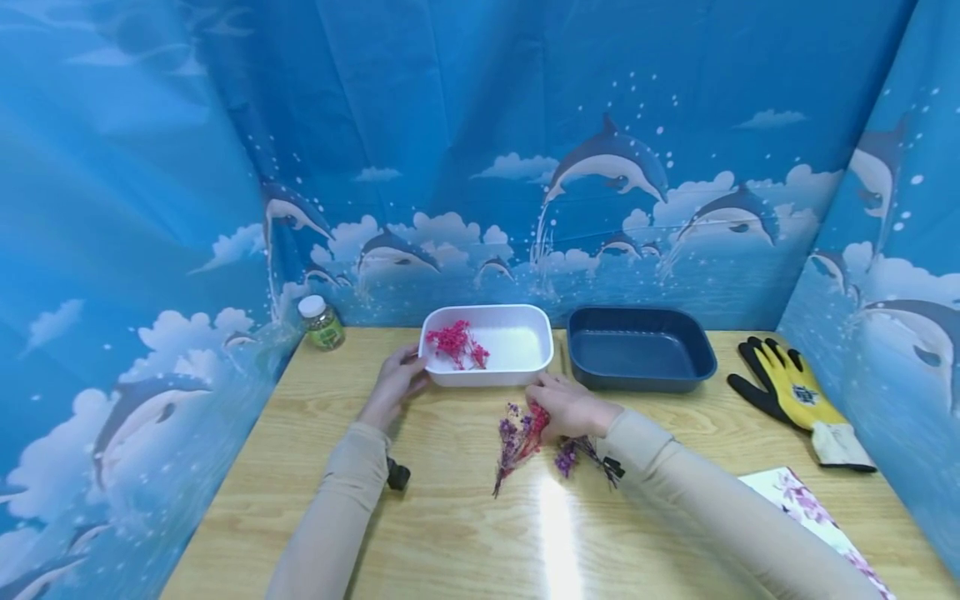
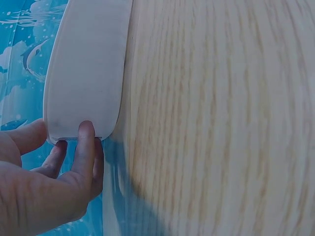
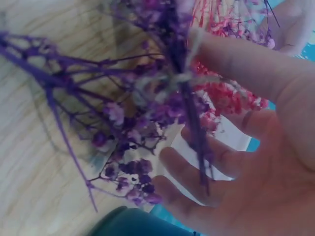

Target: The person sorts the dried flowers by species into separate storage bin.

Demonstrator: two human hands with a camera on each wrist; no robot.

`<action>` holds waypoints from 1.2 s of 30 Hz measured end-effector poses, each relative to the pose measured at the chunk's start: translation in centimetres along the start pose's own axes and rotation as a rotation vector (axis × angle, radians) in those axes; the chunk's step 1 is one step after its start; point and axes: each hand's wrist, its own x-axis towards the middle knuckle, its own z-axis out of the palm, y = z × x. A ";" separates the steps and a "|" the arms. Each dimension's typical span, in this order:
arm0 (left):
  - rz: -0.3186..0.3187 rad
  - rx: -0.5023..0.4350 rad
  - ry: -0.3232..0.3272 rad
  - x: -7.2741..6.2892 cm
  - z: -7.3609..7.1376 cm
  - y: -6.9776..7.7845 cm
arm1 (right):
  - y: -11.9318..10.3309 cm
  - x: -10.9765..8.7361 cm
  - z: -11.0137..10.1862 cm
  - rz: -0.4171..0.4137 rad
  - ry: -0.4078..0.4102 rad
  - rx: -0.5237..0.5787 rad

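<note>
In the head view my left hand (image 1: 393, 382) is at the left end of a white rectangular tub (image 1: 522, 342). The left wrist view shows its thumb on the rim and fingers (image 2: 84, 147) against the end wall, gripping it. Pink-red dried flowers (image 1: 452, 340) lie inside the tub's left half. Just in front of the tub, my right hand (image 1: 573, 408) pinches red dried flowers (image 1: 536, 423) between thumb and fingers. Purple dried flowers (image 1: 508, 437) lie beside them on the table. Another purple sprig (image 1: 567, 460) lies beneath the right wrist, large and blurred in the right wrist view.
A dark blue tub (image 1: 637, 350) stands right of the white one. Far left is a white-lidded jar (image 1: 324, 325). On the right lie a yellow and black work glove (image 1: 798, 396) and a floral-patterned white item (image 1: 810, 508). A dolphin-print curtain (image 1: 465, 125) encloses the wooden table.
</note>
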 end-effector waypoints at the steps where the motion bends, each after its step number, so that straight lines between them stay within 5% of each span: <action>1: 0.001 0.002 0.000 0.0 0.0 0.0 | 0.0 0.0 -0.1 -0.016 0.008 0.021; 14: -0.035 0.022 0.015 0.2 -0.1 0.0 | 0.4 -0.7 -0.7 -0.160 0.045 0.455; 26: -0.047 0.027 0.007 0.1 -0.2 0.0 | -1.2 -1.7 -1.3 -0.126 0.250 0.403; 36: -0.046 0.023 0.012 0.1 -0.2 0.0 | -1.8 -1.7 -0.1 -0.005 0.257 0.524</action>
